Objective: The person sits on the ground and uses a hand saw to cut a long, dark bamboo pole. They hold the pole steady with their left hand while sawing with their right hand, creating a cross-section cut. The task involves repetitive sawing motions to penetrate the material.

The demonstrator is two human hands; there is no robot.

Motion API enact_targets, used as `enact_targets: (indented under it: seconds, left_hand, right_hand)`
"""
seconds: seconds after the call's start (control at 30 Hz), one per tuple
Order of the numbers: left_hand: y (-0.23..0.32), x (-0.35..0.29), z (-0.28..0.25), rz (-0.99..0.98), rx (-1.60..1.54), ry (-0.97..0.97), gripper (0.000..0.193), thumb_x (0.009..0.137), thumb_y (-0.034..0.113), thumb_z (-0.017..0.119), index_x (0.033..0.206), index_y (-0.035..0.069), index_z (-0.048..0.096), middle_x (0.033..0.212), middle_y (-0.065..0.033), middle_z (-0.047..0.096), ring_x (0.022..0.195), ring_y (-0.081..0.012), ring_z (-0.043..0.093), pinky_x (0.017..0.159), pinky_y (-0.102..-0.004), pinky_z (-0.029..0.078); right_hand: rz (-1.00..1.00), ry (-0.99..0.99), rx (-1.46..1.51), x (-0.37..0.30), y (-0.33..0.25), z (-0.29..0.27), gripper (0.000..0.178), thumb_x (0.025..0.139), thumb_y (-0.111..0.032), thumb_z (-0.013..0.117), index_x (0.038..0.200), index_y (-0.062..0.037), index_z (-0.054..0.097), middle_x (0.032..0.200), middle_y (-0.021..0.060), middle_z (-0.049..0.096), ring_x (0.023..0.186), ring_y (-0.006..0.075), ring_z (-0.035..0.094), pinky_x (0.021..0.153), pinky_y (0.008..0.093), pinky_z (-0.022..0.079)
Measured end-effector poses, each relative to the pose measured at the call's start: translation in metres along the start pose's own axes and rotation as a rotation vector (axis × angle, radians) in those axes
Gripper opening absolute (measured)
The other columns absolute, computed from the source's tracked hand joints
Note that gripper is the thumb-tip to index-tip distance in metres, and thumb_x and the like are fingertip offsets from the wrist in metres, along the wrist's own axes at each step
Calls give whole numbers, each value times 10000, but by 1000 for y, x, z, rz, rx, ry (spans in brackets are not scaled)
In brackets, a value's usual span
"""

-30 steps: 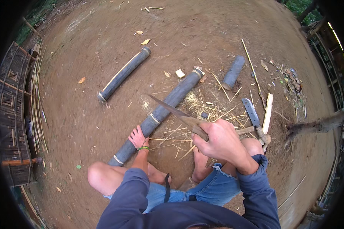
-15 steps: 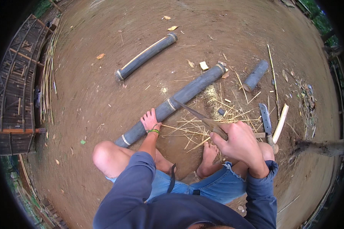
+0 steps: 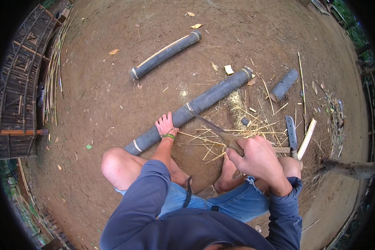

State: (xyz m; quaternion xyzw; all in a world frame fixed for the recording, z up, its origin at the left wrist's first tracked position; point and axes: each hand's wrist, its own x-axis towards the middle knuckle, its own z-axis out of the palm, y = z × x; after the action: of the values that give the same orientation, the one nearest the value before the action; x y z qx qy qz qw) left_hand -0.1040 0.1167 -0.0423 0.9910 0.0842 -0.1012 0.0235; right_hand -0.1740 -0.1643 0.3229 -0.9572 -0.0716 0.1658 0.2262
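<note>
A long dark bamboo pole [image 3: 216,95], banded with pale rings, lies slantwise across the ground before me. My left hand [image 3: 166,126] lies on top of it, fingers stretched out over the curve and pressing on it. In my right hand [image 3: 256,155] is the wooden handle of a handsaw [image 3: 212,128], with fingers wrapped round it. The narrow blade reaches up and left to the pole, its far end at the middle pale ring, right of my left hand. Pale sawdust [image 3: 235,99] is scattered beside the pole.
Thin bamboo strips [image 3: 208,143] litter the ground near my feet. A broad-bladed knife [image 3: 291,131] lies right, beside a pale split piece [image 3: 307,139]. Shorter bamboo sections lie beyond [image 3: 166,56] and at right [image 3: 284,85]. A tree stump [image 3: 350,168] stands far right; a bamboo structure [image 3: 23,91] is left.
The saw's far end has shifted slightly relative to the pole, onto the middle ring. My left hand has its fingers closer together on the pole. The whole view has turned a little.
</note>
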Motion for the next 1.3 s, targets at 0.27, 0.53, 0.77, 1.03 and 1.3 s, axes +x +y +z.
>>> enact_targets:
  seconds: [0.27,0.53,0.77,1.03,1.3]
  left_hand:
    - [-1,18,-4,130,-85,15,1010,552,344,951,1443,181,503,1298,-67,606,1233,-296,572,1050,-484,421]
    - [34,60,-16,181,-69,26,970,588,400,963,1418,192,507,1292,-43,591,1250,-283,555,1037,-494,432]
    - [28,59,-23,207,-101,-61,996,654,555,887,1457,110,499,1328,-131,575,1273,-333,545,1057,-486,454]
    - [8,86,-9,271,-352,-69,808,806,658,685,1370,85,604,1300,-163,645,1218,-348,617,1037,-467,483]
    - [17,79,-5,164,-350,50,617,872,611,632,1170,76,713,1153,-129,693,1116,-304,670,994,-450,490]
  right_hand:
    - [18,-27,-15,2,-2,-2,376,880,-365,698,804,3,723,620,240,633,612,438,661,630,498,551]
    - [82,46,69,10,5,-3,377,891,-340,675,803,25,702,621,251,636,621,440,676,629,514,566]
    - [139,174,257,24,27,34,323,911,-300,698,876,21,698,620,228,635,602,433,660,572,489,506]
    - [198,261,591,37,54,162,280,960,-258,688,923,18,716,539,119,553,458,177,542,492,370,423]
    - [128,504,583,62,59,293,318,964,-279,693,785,-19,658,527,112,488,448,223,493,496,384,378]
